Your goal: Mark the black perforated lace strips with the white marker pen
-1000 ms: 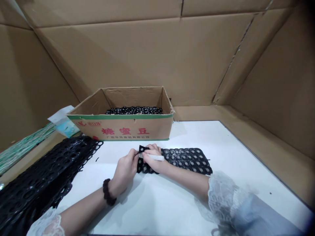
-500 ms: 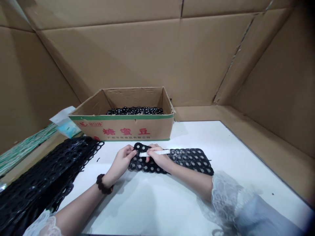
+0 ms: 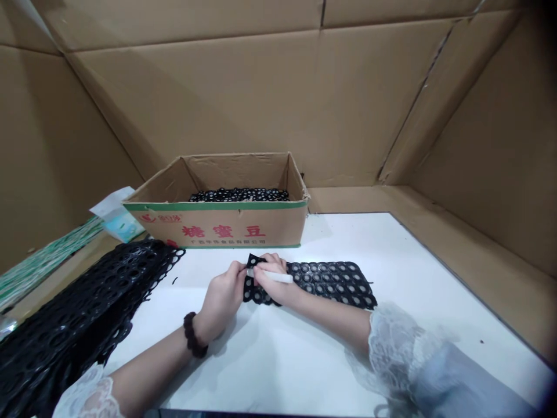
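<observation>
A black sheet (image 3: 331,278) with rows of round grey-white discs lies on the white table, its left end raised between my hands. My left hand (image 3: 224,296) pinches that left end, fingers pressed together. Closed around a white pen-like tool (image 3: 278,277), my right hand (image 3: 276,281) rests over the sheet, the tool's tip close to my left fingertips. What the tip touches is hidden by my fingers.
Behind my hands stands an open cardboard box (image 3: 226,226) holding black pieces with discs. At the left lie a pile of black perforated sheets (image 3: 78,302), green-white strands (image 3: 47,258) and a blue-white packet (image 3: 119,223). Cardboard walls (image 3: 243,98) surround the white table (image 3: 243,371).
My left hand has shifted right and turned, and the sheet's left end is now lifted or folded. My right hand has moved slightly left with the tool.
</observation>
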A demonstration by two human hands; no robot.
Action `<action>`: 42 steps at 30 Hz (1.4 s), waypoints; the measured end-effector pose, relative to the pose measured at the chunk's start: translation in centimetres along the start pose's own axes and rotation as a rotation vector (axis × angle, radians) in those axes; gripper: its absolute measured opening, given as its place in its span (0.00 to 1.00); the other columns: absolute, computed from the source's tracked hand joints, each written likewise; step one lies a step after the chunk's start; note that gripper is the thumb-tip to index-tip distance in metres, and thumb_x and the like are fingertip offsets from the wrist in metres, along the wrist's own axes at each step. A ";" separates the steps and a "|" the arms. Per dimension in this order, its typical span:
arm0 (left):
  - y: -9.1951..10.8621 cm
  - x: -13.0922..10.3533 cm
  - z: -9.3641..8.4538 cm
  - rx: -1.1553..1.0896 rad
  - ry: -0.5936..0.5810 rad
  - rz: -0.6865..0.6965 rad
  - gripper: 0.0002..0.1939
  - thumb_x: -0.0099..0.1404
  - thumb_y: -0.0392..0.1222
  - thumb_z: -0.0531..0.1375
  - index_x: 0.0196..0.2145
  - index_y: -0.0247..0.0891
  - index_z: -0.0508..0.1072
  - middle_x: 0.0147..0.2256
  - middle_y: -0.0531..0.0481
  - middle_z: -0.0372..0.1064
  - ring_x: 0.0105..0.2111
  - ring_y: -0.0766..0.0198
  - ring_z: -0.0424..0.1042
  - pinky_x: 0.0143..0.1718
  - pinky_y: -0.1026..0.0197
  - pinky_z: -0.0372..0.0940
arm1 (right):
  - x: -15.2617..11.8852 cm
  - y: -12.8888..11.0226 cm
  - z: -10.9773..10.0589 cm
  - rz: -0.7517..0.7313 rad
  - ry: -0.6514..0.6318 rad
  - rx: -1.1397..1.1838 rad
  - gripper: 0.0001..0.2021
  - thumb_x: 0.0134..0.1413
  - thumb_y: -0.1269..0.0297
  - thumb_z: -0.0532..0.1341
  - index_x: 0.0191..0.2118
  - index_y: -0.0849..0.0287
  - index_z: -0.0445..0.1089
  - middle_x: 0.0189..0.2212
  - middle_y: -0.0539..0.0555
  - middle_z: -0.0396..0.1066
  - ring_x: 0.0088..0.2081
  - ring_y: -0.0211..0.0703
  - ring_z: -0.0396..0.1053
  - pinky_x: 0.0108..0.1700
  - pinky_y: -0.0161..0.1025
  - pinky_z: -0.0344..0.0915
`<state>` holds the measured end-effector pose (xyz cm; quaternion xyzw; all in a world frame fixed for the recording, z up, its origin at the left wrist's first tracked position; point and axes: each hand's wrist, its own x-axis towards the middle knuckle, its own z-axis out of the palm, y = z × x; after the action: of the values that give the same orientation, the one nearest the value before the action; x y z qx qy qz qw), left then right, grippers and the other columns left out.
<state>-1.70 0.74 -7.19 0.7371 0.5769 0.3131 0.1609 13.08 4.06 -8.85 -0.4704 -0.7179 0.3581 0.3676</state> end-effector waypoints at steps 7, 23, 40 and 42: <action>-2.4 2.5 -0.6 -0.530 -0.156 -0.240 0.13 0.57 0.49 0.54 0.26 0.36 0.63 0.19 0.56 0.58 0.20 0.69 0.59 0.21 0.67 0.52 | 0.5 0.5 -1.0 0.039 0.017 0.137 0.18 0.51 0.68 0.48 0.14 0.59 0.63 0.30 0.50 0.67 0.41 0.40 0.62 0.47 0.35 0.53; -2.1 1.9 -0.8 -0.732 -0.226 -0.279 0.11 0.53 0.44 0.58 0.27 0.35 0.62 0.20 0.57 0.60 0.20 0.71 0.60 0.22 0.68 0.55 | 0.1 -0.3 -2.0 -0.043 0.018 -0.066 0.15 0.51 0.67 0.52 0.17 0.59 0.67 0.36 0.51 0.62 0.45 0.43 0.55 0.49 0.44 0.47; -0.6 0.6 -0.3 -0.243 0.000 -0.055 0.05 0.58 0.42 0.53 0.28 0.39 0.62 0.23 0.55 0.64 0.22 0.68 0.62 0.25 0.66 0.55 | 0.4 0.3 -0.3 -0.108 0.041 -0.279 0.13 0.52 0.61 0.53 0.22 0.56 0.70 0.39 0.53 0.61 0.47 0.46 0.52 0.47 0.45 0.47; -1.2 1.0 -0.3 -0.367 -0.051 -0.116 0.06 0.57 0.43 0.54 0.28 0.39 0.61 0.21 0.56 0.62 0.21 0.68 0.62 0.24 0.66 0.56 | 0.6 0.2 -0.4 -0.008 0.037 -0.166 0.15 0.52 0.63 0.52 0.19 0.58 0.68 0.37 0.52 0.62 0.46 0.45 0.54 0.47 0.44 0.48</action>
<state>-2.70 2.03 -7.38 0.6686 0.5472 0.3844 0.3252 13.37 4.70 -8.68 -0.5028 -0.7402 0.2872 0.3419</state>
